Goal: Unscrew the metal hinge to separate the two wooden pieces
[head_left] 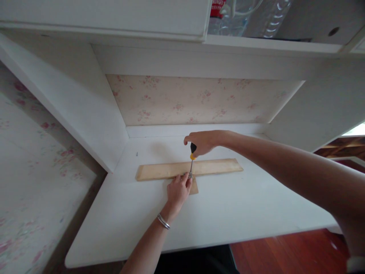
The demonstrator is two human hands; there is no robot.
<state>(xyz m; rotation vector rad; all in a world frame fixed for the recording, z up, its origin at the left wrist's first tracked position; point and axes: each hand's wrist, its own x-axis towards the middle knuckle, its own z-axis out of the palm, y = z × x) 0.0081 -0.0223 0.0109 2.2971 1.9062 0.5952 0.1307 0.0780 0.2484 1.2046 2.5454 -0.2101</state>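
- A white desk (234, 213) fills an alcove with white side panels and a pale floral back wall (199, 99); red-brown wood floor (285, 247) shows past its front edge.
- On the shelf above stand clear plastic bottles (242, 15).
- A small dark screw (137, 154) lies near the desk's back left corner.
- A long wooden strip (211, 166) lies mid-desk, its long axis parallel to the back edge; a shorter piece (194, 187) juts toward the front edge.
- The right hand (203, 141) is closed round a screwdriver (192, 160), upright, tip down on the strip.
- The left hand (178, 191), a bracelet (163, 221) at its wrist, pinches small metal hardware (189, 175) at the tip.
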